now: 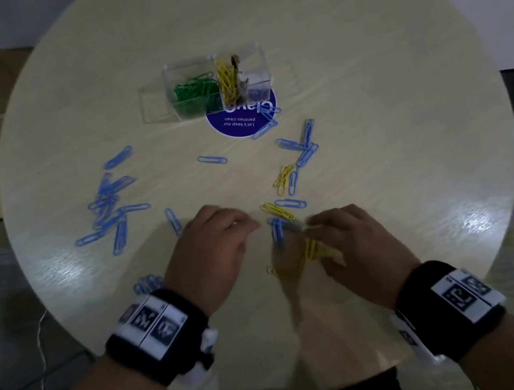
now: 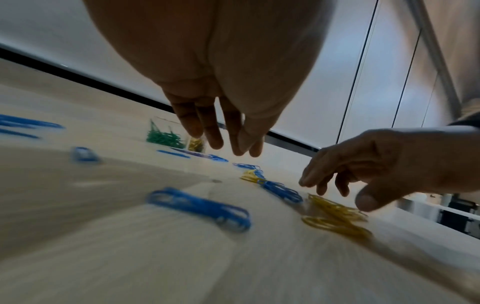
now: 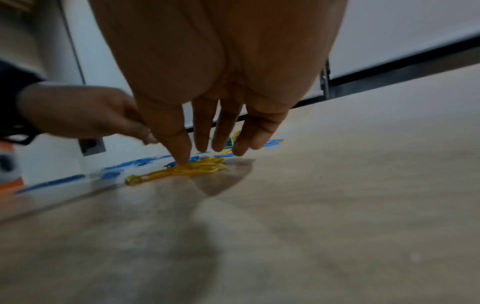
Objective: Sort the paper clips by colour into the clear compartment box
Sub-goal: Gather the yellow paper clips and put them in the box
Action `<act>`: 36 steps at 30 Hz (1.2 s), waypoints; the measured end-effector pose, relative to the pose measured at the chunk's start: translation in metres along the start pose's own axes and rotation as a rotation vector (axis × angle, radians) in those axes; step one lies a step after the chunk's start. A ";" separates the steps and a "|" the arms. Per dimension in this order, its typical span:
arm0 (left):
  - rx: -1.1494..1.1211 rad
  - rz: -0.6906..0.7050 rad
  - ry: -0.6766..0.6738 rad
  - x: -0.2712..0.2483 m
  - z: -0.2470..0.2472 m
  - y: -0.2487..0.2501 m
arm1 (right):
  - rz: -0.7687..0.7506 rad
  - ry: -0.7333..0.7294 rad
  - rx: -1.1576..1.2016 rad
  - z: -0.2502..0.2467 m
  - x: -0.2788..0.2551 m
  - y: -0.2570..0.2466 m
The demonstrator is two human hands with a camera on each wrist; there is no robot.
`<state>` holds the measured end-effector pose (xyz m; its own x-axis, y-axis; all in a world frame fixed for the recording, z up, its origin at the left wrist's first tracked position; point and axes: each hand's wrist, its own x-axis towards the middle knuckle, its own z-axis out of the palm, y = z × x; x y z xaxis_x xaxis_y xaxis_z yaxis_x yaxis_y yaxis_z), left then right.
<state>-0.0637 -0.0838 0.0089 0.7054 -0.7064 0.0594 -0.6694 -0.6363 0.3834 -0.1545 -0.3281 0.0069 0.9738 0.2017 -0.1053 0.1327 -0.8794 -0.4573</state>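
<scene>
**Both hands low over loose yellow clips near the table's front edge**

The right hand reaches down over a small heap of yellow paper clips on the round pale wood table. Its fingers are straight and slightly spread, and in the right wrist view the thumb presses its tip onto the heap; nothing is pinched or lifted. The left hand hovers just to the left of it, palm down, fingers extended and close together, tips pointing toward a blue paper clip that lies between the two hands. In the left wrist view the left fingers hang above the tabletop and hold nothing.

The clear compartment box stands well beyond the hands, toward the middle of the table, partly on a round dark blue sticker with white lettering. Its left compartment holds green paper clips; the next one holds yellow clips. What the right-hand compartment holds is too unclear to tell.

Loose blue clips are scattered over the table: a large cluster at the left, a few to the right near more yellow ones, a single one in the middle, and a small bunch beside the left wrist. Both wrists wear black bands carrying printed square markers.
</scene>
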 end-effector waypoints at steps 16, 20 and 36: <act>0.224 -0.090 -0.230 0.040 -0.005 -0.009 | 0.156 -0.176 -0.037 -0.005 0.001 0.006; 0.283 -0.242 -0.396 0.051 -0.011 -0.001 | 0.197 -0.174 0.009 -0.012 0.009 0.004; -0.402 -0.581 0.198 0.151 -0.057 -0.056 | 0.421 0.188 0.286 -0.062 0.084 0.034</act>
<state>0.0938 -0.1372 0.0486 0.9750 -0.1957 -0.1056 -0.0638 -0.7013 0.7100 -0.0571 -0.3681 0.0369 0.9515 -0.2465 -0.1838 -0.3064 -0.7097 -0.6344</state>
